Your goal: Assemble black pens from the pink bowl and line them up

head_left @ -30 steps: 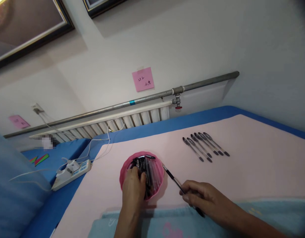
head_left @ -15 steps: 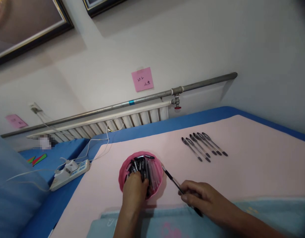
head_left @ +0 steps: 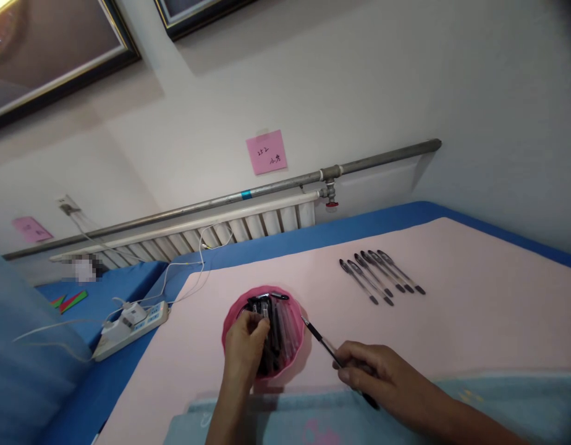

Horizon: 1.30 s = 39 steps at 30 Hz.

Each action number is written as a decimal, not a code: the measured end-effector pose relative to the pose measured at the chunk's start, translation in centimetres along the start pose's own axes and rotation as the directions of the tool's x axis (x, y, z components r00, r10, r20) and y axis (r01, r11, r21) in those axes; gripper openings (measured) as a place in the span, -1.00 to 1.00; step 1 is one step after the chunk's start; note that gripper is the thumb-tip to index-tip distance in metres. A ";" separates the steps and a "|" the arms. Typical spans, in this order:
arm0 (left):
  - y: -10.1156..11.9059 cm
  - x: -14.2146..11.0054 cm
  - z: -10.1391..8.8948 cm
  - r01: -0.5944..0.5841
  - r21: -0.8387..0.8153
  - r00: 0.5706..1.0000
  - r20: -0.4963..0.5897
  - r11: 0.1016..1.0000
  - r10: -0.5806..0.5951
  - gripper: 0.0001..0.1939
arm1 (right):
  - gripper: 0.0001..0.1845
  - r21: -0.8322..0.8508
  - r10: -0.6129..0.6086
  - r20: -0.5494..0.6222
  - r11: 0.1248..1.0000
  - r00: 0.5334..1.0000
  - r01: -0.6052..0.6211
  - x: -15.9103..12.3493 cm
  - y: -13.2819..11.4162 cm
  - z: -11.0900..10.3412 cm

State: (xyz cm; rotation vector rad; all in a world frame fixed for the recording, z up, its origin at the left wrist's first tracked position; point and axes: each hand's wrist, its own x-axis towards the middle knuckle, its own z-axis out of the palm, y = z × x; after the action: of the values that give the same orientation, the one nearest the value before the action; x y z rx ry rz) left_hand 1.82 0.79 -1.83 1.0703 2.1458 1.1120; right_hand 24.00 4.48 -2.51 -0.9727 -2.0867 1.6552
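Observation:
My right hand (head_left: 371,371) grips a pen (head_left: 320,339) with a black grip and clear barrel. Its tip points up and left, close to the rim of a pink bowl (head_left: 226,321). Black pen parts and clear tubes (head_left: 288,327) fill the bowl. Over the bowl's left side is my left hand (head_left: 246,346), its thumb and fingers pinched together; whatever lies between them is hidden. Farther back on the right, several capped pens (head_left: 382,272) lie side by side in a slanted row on the pale pink sheet (head_left: 480,309).
A light blue cloth (head_left: 276,420) lies along the near edge. To the left, a white power strip (head_left: 130,330) holds plugs and trailing cables. A radiator (head_left: 248,228) and a metal pipe (head_left: 382,161) run along the wall behind the blue surface (head_left: 359,222).
My left hand has drawn back slightly to the left within the bowl, uncovering more of the black parts. The right hand and its pen have hardly moved.

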 end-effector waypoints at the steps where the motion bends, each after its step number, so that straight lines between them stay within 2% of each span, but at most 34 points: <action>1: 0.1 -0.1 0.1 0.033 -0.230 0.999 0.040 0.973 -0.024 -0.83 | -0.84 -0.014 -0.014 0.001 1.000 1.000 0.014 0.0 0.1 0.1; 3: 0.4 -0.5 0.4 0.137 -0.567 0.985 0.161 0.812 -0.054 -0.78 | -0.86 -0.046 -0.040 0.010 0.998 0.999 0.040 0.0 0.2 0.2; 5: 0.8 -0.8 0.9 0.222 -0.714 0.967 0.248 0.664 -0.056 -0.72 | -0.86 -0.082 -0.068 0.014 0.994 0.998 0.069 0.0 0.3 0.4; 10: 1.6 -1.8 1.6 0.324 -0.816 0.936 0.351 0.479 -0.035 -0.68 | -0.88 -0.142 -0.098 0.010 0.985 0.995 0.098 -0.3 0.1 0.6; 13: 1.9 -2.1 1.8 0.346 -0.837 0.930 0.366 0.423 -0.035 -0.70 | -0.88 -0.152 -0.089 0.005 0.984 0.996 0.088 -0.3 0.1 0.6; 18: 1.9 -2.5 2.3 0.346 -0.814 0.926 0.375 0.467 -0.031 -0.75 | -0.88 -0.140 -0.096 -0.010 0.986 0.995 0.094 -0.2 0.3 0.6; 24: 1.3 -3.0 3.4 0.294 -0.757 0.909 0.410 0.583 0.075 -0.86 | -0.89 -0.151 -0.108 -0.051 0.984 0.993 0.099 -0.2 0.2 0.6; 30: 1.1 -3.2 3.8 0.192 -0.638 0.890 0.434 0.746 0.142 -0.86 | -0.91 -0.153 -0.121 -0.078 0.982 0.990 0.108 -0.5 0.2 0.6; 33: 1.2 -3.5 3.9 0.174 -0.619 0.879 0.448 0.766 0.162 -0.86 | -0.93 -0.135 -0.134 -0.097 0.983 0.986 0.120 -0.6 0.3 0.8; 36: 1.2 -3.4 4.0 0.179 -0.619 0.894 0.427 0.765 0.136 -0.77 | -0.93 -0.178 -0.112 -0.144 0.980 0.983 0.086 -0.5 0.2 0.5; 39: 1.3 -3.3 4.0 0.174 -0.589 0.922 0.379 0.789 0.079 -0.58 | -0.86 -0.268 -0.086 -0.255 0.963 0.963 0.015 -0.1 0.2 -1.1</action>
State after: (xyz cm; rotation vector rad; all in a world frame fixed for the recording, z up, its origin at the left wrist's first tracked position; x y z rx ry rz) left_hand 7.10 0.31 -2.75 0.8217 1.3382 1.3160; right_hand 24.83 5.28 -2.30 -1.1403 -2.1585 1.1654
